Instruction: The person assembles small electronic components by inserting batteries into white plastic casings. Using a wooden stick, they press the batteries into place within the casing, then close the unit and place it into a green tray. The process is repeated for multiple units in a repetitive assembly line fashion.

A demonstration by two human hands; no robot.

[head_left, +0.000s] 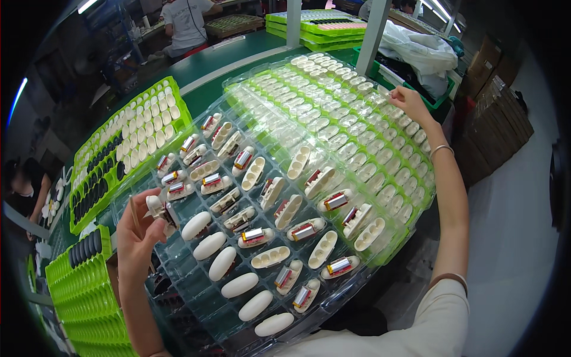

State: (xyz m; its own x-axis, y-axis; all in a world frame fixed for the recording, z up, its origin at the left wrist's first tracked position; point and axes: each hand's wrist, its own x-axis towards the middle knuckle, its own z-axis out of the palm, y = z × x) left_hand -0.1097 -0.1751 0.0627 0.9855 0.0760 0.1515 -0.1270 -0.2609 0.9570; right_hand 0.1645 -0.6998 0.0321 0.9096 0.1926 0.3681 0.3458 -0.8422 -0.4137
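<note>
In front of me lies a clear plastic tray of white oval casings, several with a silver battery and red board inside. Above its left edge my left hand is closed on an open white oval casing with parts inside. A thin brownish stick shows along the same fingers. At the far right, my right hand pinches a pale piece that looks like a white oval shell, over the corner of a green tray. Clear plastic covers much of that tray's rows of white shells.
To the left stands a green tray of white and black oval pieces, with another green tray nearer. Green trays are stacked at the back beside a metal post. White bags and cardboard stand right. People work beyond.
</note>
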